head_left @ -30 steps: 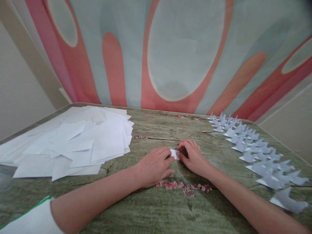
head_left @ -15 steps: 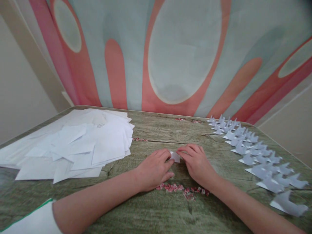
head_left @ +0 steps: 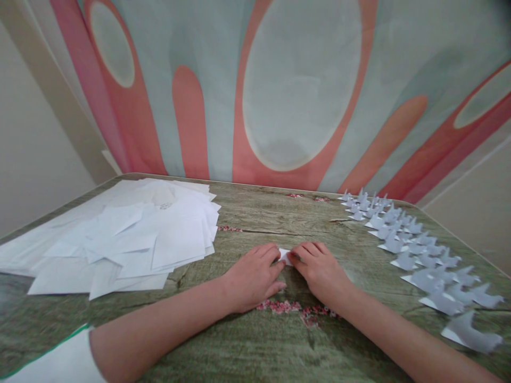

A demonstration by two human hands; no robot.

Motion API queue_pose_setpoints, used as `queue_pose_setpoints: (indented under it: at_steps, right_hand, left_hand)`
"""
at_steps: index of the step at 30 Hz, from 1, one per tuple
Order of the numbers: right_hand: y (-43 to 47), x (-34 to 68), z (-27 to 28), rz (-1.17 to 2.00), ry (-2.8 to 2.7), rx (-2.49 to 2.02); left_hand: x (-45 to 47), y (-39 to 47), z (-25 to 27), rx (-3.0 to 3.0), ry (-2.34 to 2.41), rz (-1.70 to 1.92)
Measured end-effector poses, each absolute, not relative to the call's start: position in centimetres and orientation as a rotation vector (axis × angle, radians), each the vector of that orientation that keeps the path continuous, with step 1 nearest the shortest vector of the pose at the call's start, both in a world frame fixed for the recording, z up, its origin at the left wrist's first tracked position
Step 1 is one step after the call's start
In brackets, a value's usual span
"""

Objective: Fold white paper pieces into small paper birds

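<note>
A small folded piece of white paper [head_left: 283, 256] lies on the table between my two hands, mostly covered by fingers. My left hand [head_left: 255, 276] rests on the tabletop with its fingers closed on the paper's left side, the thumb lying nearer me. From the right, my right hand [head_left: 317, 268] pinches the paper's other side with curled fingers. How the paper is folded under the fingertips is hidden.
A large heap of loose white paper sheets [head_left: 131, 239] covers the table's left side. Rows of folded white paper birds [head_left: 405, 260] stand along the right. The wood-patterned table [head_left: 255, 351] meets a coral and grey-blue patterned backdrop [head_left: 189, 122] at its far edge.
My right hand has moved slightly left and closed over the right part of the paper, so less of it shows. My left hand has stayed in place.
</note>
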State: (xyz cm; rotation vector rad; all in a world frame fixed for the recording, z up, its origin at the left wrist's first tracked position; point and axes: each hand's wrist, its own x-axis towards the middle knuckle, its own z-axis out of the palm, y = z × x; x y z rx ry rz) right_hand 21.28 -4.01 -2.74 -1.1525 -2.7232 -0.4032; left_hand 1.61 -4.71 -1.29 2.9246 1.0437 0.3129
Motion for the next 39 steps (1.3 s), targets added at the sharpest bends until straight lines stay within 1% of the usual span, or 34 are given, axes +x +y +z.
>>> queue_pose_setpoints:
  at_steps: [6, 13, 21, 28, 34, 39]
  right_hand:
    - [-4.1, 21.0, -2.4, -0.491, -2.761, -1.131]
    - [-3.9, 21.2, -2.6, -0.485, -2.759, -1.127]
    - [-3.9, 21.4, -3.0, -0.475, -2.748, -1.107]
    - [-4.0, 21.5, -3.2, -0.410, -2.726, -1.135]
    - [-4.1, 21.5, -3.1, -0.407, -2.719, -1.140]
    - [-5.0, 21.0, -3.1, -0.473, -2.708, -1.158]
  left_hand:
    - [1.5, -4.6, -1.0, 2.936, 1.052, 0.301]
    - [1.2, -4.2, -0.7, 2.919, 0.959, 0.356]
    - [1.2, -3.5, -1.0, 2.804, 0.959, 0.550]
    - [1.2, -3.5, -1.3, 2.866, 0.950, 0.411]
    - [1.0, -3.4, -1.3, 2.931, 0.952, 0.379]
    - [1.1, -3.6, -1.3, 2.978, 0.981, 0.351]
